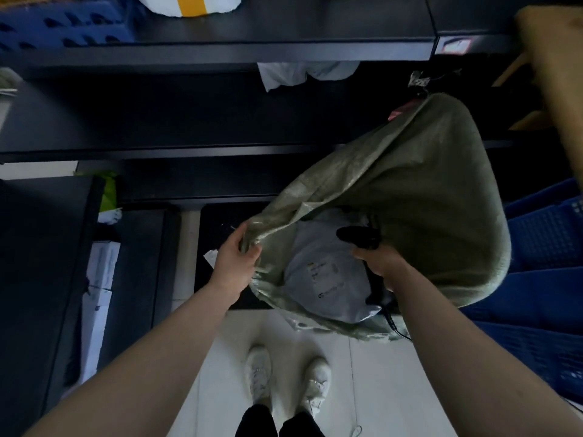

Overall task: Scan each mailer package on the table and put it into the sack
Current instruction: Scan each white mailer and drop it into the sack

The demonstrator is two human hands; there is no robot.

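Observation:
A grey-green woven sack (410, 197) stands on the floor at right of centre, its mouth facing me. My left hand (235, 258) grips the sack's left rim and holds it apart. Inside the mouth lies a pale grey mailer package (325, 279) with a printed label facing up. My right hand (380, 263) is at the mouth's right side, closed around a black handheld scanner (358, 237) whose head points over the mailer. A black cable runs down from the scanner past the sack's lower rim.
Dark shelves (189, 146) run across the top, with a white and yellow parcel (189, 4) and a white bag (303, 74) on them. Blue plastic crates (545, 279) stand at right. White boxes (101, 279) sit at left. My feet stand on the pale tiled floor (284, 335).

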